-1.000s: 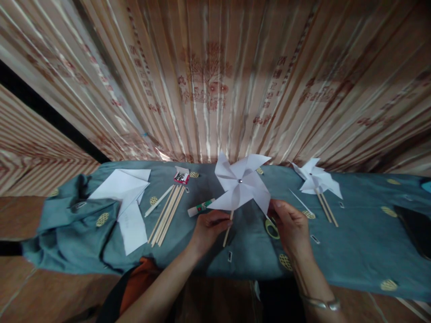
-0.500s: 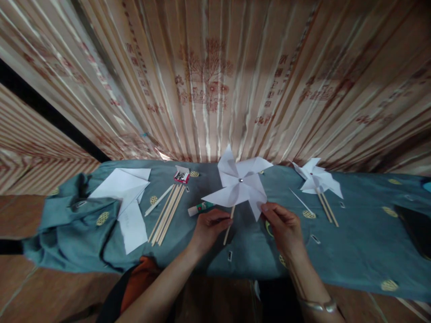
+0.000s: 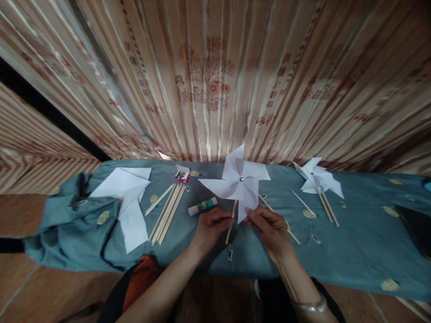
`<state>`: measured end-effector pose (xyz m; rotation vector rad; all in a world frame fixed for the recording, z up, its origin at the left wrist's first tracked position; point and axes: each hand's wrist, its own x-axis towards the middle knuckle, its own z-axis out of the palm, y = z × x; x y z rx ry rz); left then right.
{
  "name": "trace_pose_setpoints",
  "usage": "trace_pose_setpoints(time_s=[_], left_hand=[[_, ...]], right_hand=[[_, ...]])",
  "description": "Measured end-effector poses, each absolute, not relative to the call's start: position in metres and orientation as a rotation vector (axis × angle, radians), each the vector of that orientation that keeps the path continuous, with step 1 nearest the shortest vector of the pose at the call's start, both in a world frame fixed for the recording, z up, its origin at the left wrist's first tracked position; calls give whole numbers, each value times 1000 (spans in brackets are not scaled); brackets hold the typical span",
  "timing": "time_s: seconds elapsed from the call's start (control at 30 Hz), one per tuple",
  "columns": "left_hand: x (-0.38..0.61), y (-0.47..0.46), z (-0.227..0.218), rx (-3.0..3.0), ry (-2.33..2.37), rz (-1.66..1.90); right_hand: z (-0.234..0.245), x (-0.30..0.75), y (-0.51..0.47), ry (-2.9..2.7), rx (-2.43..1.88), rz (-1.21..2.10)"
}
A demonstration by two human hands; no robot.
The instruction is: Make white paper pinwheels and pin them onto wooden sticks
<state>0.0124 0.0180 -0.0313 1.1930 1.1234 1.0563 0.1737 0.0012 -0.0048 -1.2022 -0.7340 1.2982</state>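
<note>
Left hand (image 3: 212, 228) — pinched round stick (image 3: 229, 235) | right hand (image 3: 269, 229) — nipping pinwheel (image 3: 238, 187) by lower blade (image 3: 243, 210) | hold stick steady, grip blade lightly to avoid creases

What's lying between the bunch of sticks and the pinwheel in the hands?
A glue stick lies between the sticks and the held pinwheel, in the head view.

Pinching a paper pinwheel (image 3: 232, 186) by its stick (image 3: 229, 235) in the left hand (image 3: 213, 226), by its six-o'clock blade (image 3: 245, 204) in the right hand (image 3: 272, 229). Outward from its hub (image 3: 241, 179), showing more pinwheel paper (image 3: 311, 179) at three o'clock, a curtain (image 3: 247, 76) at twelve, a small box (image 3: 182, 175) and white sheets (image 3: 117, 186) at nine, a glue stick (image 3: 203, 206) and wooden sticks (image 3: 169, 215) at eight.
</note>
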Motion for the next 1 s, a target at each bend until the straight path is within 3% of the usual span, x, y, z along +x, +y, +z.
trace_pose_setpoints(time_s=[1.0], left_hand=[[16,13,-28,1163,1034,997]], right_hand=[[-8,167,0,-876,-1182,1341]])
